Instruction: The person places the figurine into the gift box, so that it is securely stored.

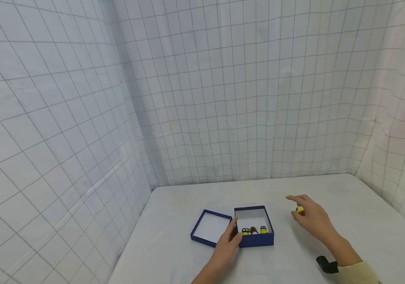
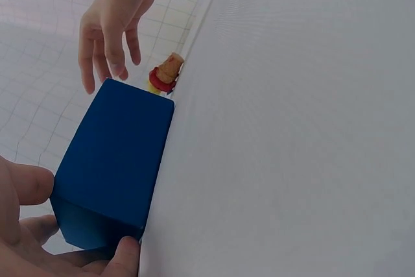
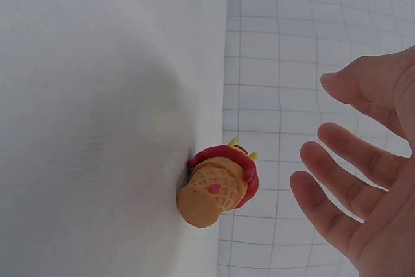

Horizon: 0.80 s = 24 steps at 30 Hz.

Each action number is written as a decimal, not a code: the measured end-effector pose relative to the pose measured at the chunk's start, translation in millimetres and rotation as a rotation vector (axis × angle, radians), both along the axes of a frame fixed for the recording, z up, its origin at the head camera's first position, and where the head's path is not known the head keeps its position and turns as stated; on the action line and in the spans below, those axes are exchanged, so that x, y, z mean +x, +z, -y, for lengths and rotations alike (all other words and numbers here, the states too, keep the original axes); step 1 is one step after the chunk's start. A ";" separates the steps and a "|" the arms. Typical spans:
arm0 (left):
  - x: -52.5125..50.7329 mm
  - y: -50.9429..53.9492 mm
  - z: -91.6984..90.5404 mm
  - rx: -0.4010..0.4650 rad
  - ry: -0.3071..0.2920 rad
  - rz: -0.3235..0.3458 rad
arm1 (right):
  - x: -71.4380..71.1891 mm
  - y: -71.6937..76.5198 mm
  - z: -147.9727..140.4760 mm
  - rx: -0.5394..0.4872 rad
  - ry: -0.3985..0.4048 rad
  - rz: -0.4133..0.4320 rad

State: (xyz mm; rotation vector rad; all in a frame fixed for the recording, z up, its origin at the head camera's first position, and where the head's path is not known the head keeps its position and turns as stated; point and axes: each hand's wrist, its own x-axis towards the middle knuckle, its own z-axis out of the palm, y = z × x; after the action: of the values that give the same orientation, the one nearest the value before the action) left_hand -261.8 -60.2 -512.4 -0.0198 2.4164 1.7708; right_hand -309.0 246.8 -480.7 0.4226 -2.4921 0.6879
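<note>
The step in hand was judged to be the picking up of a small red-and-yellow figurine with a tan waffle-cone base (image 3: 217, 186), apparently plastic, to join the small yellow figures (image 1: 245, 232) and a brown-and-white figure (image 1: 253, 231) held in a blue rectangular box with a white inside (image 1: 255, 241). The figurine was seen lying apparently on its side on the white tabletop (image 1: 174, 209), below the right hand's spread fingertips and not touched by them. For the next move, a lowering of those fingers and a pinch round its body seemed to be called for. The right hand (image 1: 312, 217) was held with its thumb parted from loosely bent fingers, nothing gripped. By the left hand (image 1: 225, 248), the box's near-left end was gripped between thumb and fingers; just beside these, on their outer side, a shallow blue-rimmed white tray (image 1: 202, 241) was placed.
</note>
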 end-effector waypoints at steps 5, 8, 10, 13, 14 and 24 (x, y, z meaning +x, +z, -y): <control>1.1 2.5 0.8 0.002 -0.018 -0.007 | -0.9 -2.1 -7.9 -0.037 -0.034 -0.030; 0.9 2.6 1.5 0.000 -0.024 -0.010 | -0.5 -2.6 -12.9 -0.070 -0.049 -0.032; 0.4 2.1 1.8 -0.003 -0.025 -0.013 | -0.2 -3.9 -15.8 -0.090 -0.053 -0.020; -0.3 1.3 2.2 -0.009 -0.022 -0.014 | -0.7 -8.0 -19.9 -0.107 -0.057 0.004; -0.6 1.1 2.4 -0.011 -0.021 -0.013 | -0.9 -9.6 -21.3 -0.108 -0.058 0.014; 0.4 -1.0 5.4 0.023 -0.056 -0.039 | -0.4 -18.1 -31.6 -0.131 -0.082 0.162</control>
State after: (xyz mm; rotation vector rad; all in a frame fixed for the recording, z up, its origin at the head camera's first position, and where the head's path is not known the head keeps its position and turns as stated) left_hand -261.4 -65.6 -513.4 0.0853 2.3984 1.7905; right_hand -309.4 278.4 -498.8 0.2230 -2.5790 0.8774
